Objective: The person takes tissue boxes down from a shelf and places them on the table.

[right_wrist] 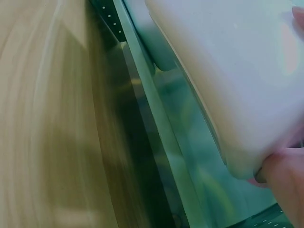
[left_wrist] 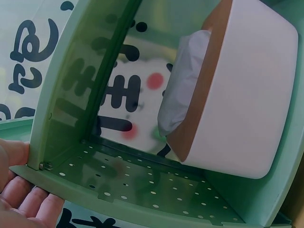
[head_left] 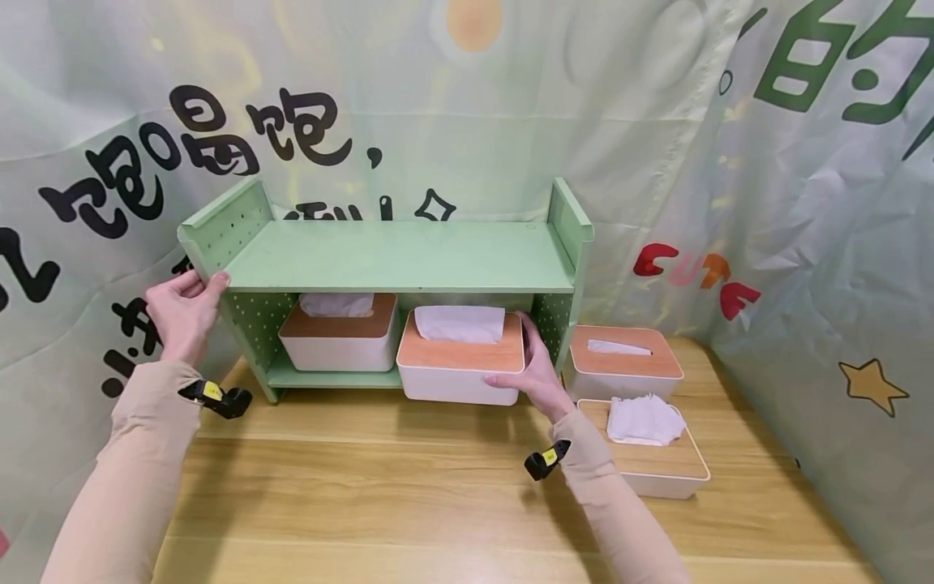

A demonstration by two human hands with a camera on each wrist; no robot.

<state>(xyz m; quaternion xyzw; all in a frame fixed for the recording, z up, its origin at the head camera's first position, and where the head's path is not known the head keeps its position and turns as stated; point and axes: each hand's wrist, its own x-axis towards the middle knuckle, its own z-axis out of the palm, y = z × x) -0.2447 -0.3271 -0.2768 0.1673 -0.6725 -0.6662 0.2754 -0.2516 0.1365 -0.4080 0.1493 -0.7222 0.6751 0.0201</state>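
Note:
A green two-tier shelf with perforated side panels stands against the fabric backdrop. My left hand grips the front edge of its left panel, with thumb and fingers on either side in the left wrist view. In my right hand is a white tissue box with a wood-look lid, held by its right end at the front of the lower tier. The right wrist view shows this box tilted over the green shelf board. Another tissue box sits inside the lower tier on the left.
Right of the shelf, a tissue box stands on the wooden table, with another tissue box in front of it. Printed fabric hangs behind the table and along both sides.

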